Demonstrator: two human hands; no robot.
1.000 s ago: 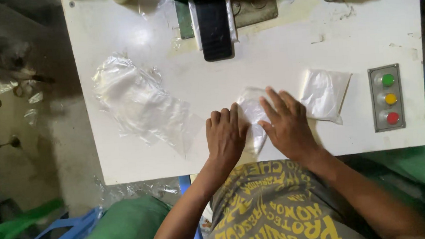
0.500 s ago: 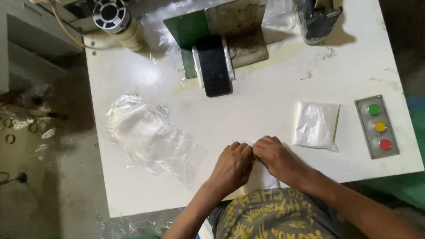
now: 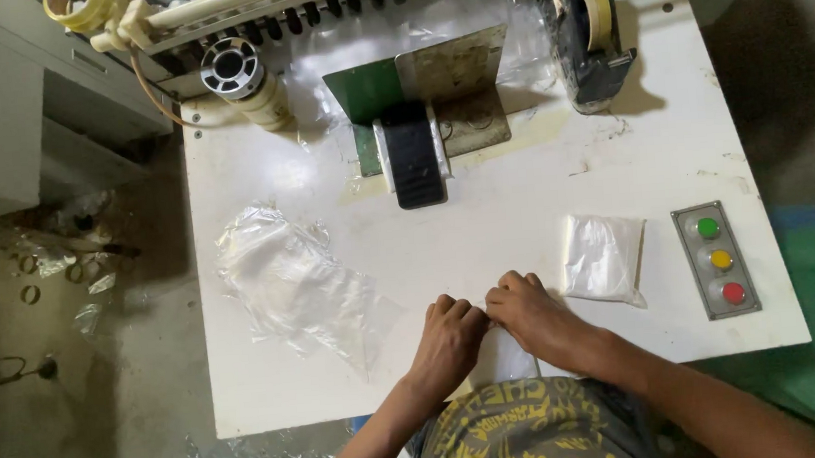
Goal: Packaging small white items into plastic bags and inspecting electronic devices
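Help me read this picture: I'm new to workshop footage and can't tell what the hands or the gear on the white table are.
The view comes from a camera worn on the person's head, looking straight down at a white table. The left hand and right hand meet at the near edge, fingers curled over a small clear packet; how firm the grip is I cannot tell. Left of them lies a loose pile of clear plastic bags. Right of them lies a filled white packet, then a panel with green, yellow and red buttons. At the back stand a black bar on a green and metal plate, a tape dispenser and a metal spool.
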